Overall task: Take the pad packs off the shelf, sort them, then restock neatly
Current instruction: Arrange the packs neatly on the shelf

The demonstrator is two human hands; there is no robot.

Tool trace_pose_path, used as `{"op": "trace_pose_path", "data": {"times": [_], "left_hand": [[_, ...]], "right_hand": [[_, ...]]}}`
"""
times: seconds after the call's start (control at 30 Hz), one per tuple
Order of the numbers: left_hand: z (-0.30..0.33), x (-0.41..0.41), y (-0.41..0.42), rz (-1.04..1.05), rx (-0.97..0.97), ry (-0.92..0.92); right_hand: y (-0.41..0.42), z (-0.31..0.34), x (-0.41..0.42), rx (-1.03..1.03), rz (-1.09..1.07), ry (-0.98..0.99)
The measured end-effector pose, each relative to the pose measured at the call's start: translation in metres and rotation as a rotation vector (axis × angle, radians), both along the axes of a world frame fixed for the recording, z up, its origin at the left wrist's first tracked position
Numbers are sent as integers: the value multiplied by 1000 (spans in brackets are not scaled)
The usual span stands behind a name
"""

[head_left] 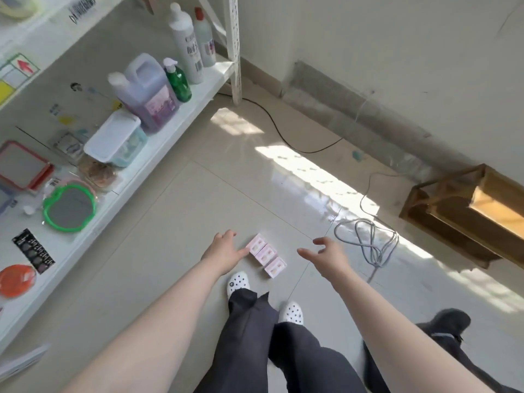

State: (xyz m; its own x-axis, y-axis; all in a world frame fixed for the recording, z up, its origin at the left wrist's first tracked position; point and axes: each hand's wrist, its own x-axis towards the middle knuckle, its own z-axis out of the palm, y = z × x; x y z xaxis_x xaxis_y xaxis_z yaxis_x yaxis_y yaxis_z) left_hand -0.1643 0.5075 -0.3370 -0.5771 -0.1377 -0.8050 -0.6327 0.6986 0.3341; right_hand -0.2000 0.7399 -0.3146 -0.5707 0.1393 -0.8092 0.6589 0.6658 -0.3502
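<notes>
Nearest the camera, two white spotted shoes (238, 281) are standing on the tiled floor (175, 251). Just beyond them, three pink pad packs (266, 255) are lying in a touching row on the floor. At their left, the left hand (224, 251) is resting with fingers straight, one fingertip touching the farthest pack. To the right, the right hand (330, 255) is hovering apart from the packs, fingers spread and holding nothing. Farther left, the white shelf (158, 163) is carrying bottles and containers.
</notes>
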Motion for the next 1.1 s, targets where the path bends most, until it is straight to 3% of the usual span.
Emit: {"op": "trace_pose_path", "data": {"times": [0.4, 0.67, 0.87, 1.1], "left_hand": [[-275, 27, 35, 439, 131, -182], [-443, 24, 66, 520, 168, -87], [-504, 13, 74, 533, 202, -26], [-512, 6, 93, 481, 197, 42]], "right_hand": [[6, -300, 43, -54, -339, -347], [24, -471, 64, -58, -539, -391], [16, -527, 57, -219, -570, -413], [7, -534, 44, -254, -400, -308]]}}
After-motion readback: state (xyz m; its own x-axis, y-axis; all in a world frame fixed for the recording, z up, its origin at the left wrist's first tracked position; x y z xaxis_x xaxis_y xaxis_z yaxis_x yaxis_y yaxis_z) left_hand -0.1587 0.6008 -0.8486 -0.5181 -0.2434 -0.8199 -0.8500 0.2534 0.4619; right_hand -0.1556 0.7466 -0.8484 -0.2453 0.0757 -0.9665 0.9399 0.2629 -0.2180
